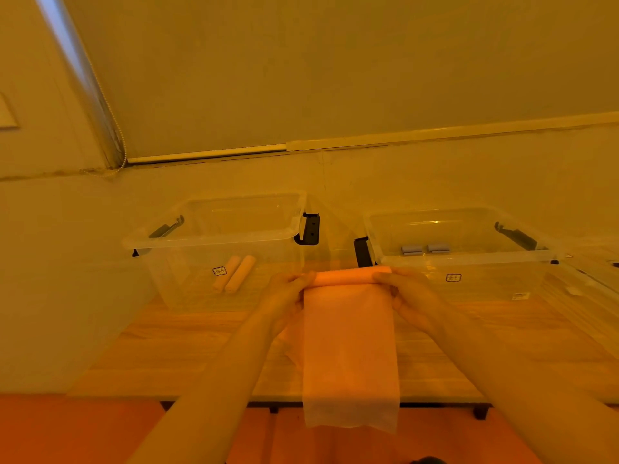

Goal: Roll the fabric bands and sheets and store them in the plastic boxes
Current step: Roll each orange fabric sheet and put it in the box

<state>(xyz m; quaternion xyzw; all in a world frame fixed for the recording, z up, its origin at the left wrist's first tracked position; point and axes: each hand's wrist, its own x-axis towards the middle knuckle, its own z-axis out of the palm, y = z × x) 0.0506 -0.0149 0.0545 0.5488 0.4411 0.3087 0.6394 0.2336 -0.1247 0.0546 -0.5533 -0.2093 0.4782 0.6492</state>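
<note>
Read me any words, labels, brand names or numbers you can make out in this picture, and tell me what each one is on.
No text here can be read.
Small dark-outlined sticker on the front wall of the left clear plastic box: too small and blurred to read.
Matching sticker on the front wall of the right clear plastic box: too blurred to read.
Pale label low on the right box's front: too small to read.
</note>
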